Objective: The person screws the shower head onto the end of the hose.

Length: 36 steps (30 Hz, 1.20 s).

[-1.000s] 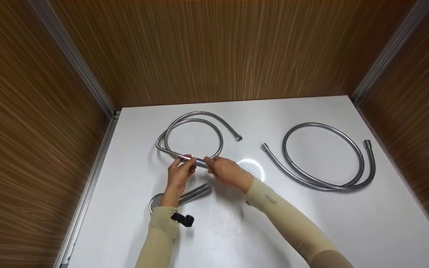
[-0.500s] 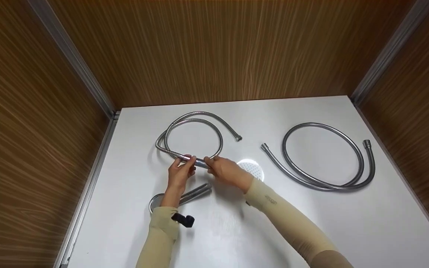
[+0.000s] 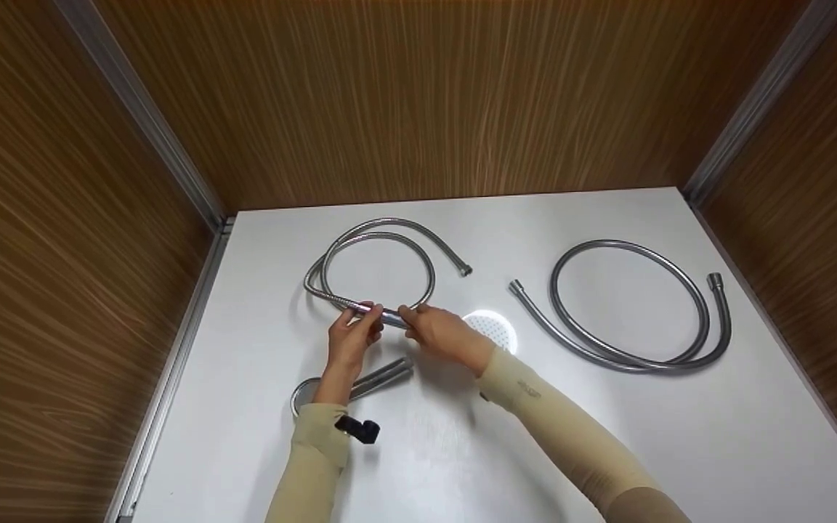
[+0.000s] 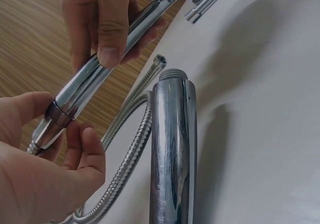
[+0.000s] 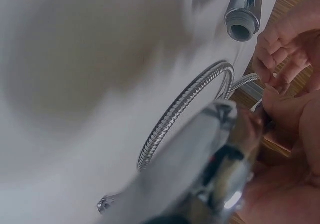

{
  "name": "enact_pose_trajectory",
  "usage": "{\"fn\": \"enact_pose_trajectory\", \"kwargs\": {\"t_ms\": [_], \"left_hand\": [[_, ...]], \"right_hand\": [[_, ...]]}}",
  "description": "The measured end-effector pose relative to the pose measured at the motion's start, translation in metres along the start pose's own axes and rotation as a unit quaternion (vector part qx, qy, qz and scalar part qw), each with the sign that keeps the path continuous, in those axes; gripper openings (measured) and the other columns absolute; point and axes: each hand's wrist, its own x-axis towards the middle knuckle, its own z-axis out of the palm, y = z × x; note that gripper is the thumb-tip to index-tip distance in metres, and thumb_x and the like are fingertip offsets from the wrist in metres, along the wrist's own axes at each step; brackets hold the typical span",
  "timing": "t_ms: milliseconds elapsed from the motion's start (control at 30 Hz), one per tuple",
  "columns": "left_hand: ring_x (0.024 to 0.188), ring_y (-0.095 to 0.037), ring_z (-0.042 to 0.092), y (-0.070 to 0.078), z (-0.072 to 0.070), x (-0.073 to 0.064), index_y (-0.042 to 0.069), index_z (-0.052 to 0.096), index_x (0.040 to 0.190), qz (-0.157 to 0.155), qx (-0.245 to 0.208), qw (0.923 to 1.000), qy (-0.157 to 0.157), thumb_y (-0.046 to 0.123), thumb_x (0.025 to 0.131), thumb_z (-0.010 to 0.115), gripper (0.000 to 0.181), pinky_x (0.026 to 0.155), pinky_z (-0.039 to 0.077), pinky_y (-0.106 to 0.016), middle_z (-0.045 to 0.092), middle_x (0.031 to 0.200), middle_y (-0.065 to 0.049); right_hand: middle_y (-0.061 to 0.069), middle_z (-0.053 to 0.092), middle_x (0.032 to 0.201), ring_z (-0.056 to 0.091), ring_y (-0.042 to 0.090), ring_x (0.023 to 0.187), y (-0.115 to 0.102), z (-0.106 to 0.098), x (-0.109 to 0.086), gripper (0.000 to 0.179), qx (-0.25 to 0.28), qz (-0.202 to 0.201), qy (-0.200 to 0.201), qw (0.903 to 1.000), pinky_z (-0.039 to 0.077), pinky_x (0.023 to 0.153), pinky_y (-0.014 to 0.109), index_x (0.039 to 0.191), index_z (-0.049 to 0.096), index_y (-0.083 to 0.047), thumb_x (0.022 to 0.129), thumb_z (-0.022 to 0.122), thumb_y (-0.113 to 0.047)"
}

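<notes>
In the head view my left hand (image 3: 349, 341) and right hand (image 3: 447, 334) meet at the front of a coiled metal shower hose (image 3: 429, 269). My right hand grips the chrome handle (image 4: 85, 86) of a shower head, whose round white spray face (image 3: 490, 330) shows beside the wrist. My left hand pinches the hose's conical end nut (image 4: 52, 126), which sits against the handle's end; the threads there are hidden. Beneath my left wrist lies a second shower head (image 3: 382, 376), its bare threaded end (image 4: 173, 74) plain in the left wrist view.
A thicker grey shower hose (image 3: 631, 245) lies coiled at the right of the white table (image 3: 774, 436). The first hose's free end (image 3: 466, 269) points right. Wood-grain panels (image 3: 418, 102) stand behind and on both sides.
</notes>
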Motion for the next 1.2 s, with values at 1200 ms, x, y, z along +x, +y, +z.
{"fn": "enact_pose_trajectory", "kwargs": {"t_ms": [1200], "left_hand": [[0.073, -0.012, 0.066, -0.002, -0.0016, 0.0026, 0.001, 0.068, 0.116, -0.008, 0.004, 0.9999, -0.009, 0.008, 0.093, 0.078, 0.026, 0.069, 0.054, -0.024, 0.07, 0.077, -0.001]], "right_hand": [[0.02, 0.068, 0.092, 0.068, 0.035, 0.074, 0.0017, 0.0024, 0.0002, 0.02, 0.0, -0.003, 0.012, 0.9999, 0.059, 0.064, 0.047, 0.117, 0.057, -0.002, 0.102, 0.067, -0.009]]}}
